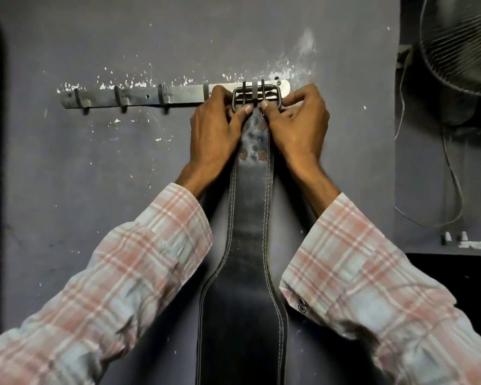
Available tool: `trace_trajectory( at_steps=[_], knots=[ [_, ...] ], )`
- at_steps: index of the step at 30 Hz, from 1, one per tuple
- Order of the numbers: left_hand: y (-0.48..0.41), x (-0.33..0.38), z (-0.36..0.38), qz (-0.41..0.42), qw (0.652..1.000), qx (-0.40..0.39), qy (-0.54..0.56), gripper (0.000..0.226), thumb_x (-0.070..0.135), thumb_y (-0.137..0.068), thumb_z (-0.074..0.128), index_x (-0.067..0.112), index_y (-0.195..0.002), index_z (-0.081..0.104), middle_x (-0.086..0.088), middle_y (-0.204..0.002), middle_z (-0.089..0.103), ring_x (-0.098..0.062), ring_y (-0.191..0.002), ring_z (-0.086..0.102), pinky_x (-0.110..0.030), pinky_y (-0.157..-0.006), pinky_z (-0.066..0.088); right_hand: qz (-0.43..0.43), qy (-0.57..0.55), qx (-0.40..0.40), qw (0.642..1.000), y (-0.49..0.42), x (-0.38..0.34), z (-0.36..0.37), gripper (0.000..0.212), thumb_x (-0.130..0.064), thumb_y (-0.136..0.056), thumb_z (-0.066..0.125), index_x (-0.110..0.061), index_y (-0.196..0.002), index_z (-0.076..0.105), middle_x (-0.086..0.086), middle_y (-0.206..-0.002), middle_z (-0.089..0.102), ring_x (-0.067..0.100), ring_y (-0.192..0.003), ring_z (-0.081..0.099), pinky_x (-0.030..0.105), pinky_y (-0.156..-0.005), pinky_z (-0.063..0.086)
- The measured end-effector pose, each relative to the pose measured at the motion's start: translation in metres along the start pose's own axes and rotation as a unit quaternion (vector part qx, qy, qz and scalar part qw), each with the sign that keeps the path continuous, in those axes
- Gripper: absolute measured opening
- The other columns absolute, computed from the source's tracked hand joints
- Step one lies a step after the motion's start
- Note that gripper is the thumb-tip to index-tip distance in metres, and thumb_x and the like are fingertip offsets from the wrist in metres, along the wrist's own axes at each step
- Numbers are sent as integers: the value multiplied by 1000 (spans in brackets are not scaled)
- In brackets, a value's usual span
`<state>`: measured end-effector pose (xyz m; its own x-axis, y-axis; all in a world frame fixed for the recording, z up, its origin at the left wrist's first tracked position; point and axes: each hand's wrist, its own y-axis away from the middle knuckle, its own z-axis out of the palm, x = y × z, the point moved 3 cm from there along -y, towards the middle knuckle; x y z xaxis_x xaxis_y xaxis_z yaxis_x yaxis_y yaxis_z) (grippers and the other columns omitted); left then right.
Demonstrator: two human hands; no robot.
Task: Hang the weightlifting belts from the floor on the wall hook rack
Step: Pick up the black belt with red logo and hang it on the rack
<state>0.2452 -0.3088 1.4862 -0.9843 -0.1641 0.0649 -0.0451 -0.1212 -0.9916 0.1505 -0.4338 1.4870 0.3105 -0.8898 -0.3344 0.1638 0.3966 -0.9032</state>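
A black leather weightlifting belt (247, 245) with white stitching hangs down the grey wall. Its metal buckle (257, 96) sits over the rightmost hook of the metal hook rack (139, 95). My left hand (217, 134) grips the left side of the belt's top end, thumb just under the buckle. My right hand (297, 126) grips the right side in the same way. Both thumbs meet below the buckle's two prongs. The belt's lower end runs out of the frame's bottom edge.
Several bare hooks stick out along the rack to the left of the buckle. A wall fan (461, 45) with a hanging cable (453, 173) is mounted at the upper right, beside a wall corner. A dark ledge (456, 262) lies at the right.
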Motion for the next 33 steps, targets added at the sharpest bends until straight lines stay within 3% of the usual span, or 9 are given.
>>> trace_trajectory(
  at_steps=[3,6,12,16,18,23,28,33],
  knots=[
    [1,-1,-1,-4,1000,-2,-11,35,39,-91,66,7,-105,62,-4,-90,71,-24,-81,66,-34,-71,47,-11,4,2,1000,8,0,0,38,-42,-79,81,-13,-94,60,-4,-75,69,16,-73,67,33,-70,52],
    [3,3,-3,-14,1000,-14,-22,34,38,-93,65,9,-108,60,-1,-90,70,-20,-81,63,-27,-68,37,-19,28,-9,999,12,-5,-2,39,-41,-83,78,-13,-98,57,-4,-78,67,16,-72,63,29,-65,45],
    [19,8,-22,-43,995,-88,-27,46,36,-85,73,14,-124,59,4,-99,69,-12,-90,65,-24,-80,46,4,63,-52,997,33,-9,-21,28,-39,-83,78,-16,-95,67,-8,-82,69,14,-77,68,33,-75,54],
    [38,16,-51,-56,991,-120,-28,49,40,-81,77,17,-121,59,3,-103,68,-10,-83,60,-23,-76,42,39,56,-55,996,61,-12,-40,32,-35,-78,83,-15,-95,66,-9,-68,66,14,-70,68,39,-75,57],
    [53,22,-68,-57,988,-140,-24,46,42,-81,76,18,-117,60,4,-102,68,-11,-81,59,-25,-75,43,47,56,-55,996,79,-17,-50,31,-32,-79,83,-14,-96,64,-13,-71,63,13,-71,68,41,-77,58],
    [99,36,-118,-78,976,-204,-7,37,39,-84,74,20,-113,62,5,-104,69,-10,-78,60,-22,-74,44,51,34,-101,993,138,-46,-78,24,-25,-83,80,-17,-96,62,-11,-82,65,4,-74,64,29,-75,59],
    [157,50,-168,-121,960,-253,9,36,39,-84,71,23,-114,61,6,-105,67,-15,-80,64,-36,-78,57,66,43,-177,981,197,-74,-112,22,-22,-85,77,-16,-101,64,-8,-84,66,6,-73,65,21,-70,57],
    [233,58,-212,-182,930,-318,7,36,38,-85,72,23,-116,60,5,-105,65,-17,-72,65,-39,-77,59,106,47,-246,962,269,-81,-150,24,-21,-85,78,-19,-103,62,-4,-88,67,7,-74,65,18,-67,54]
  ],
)
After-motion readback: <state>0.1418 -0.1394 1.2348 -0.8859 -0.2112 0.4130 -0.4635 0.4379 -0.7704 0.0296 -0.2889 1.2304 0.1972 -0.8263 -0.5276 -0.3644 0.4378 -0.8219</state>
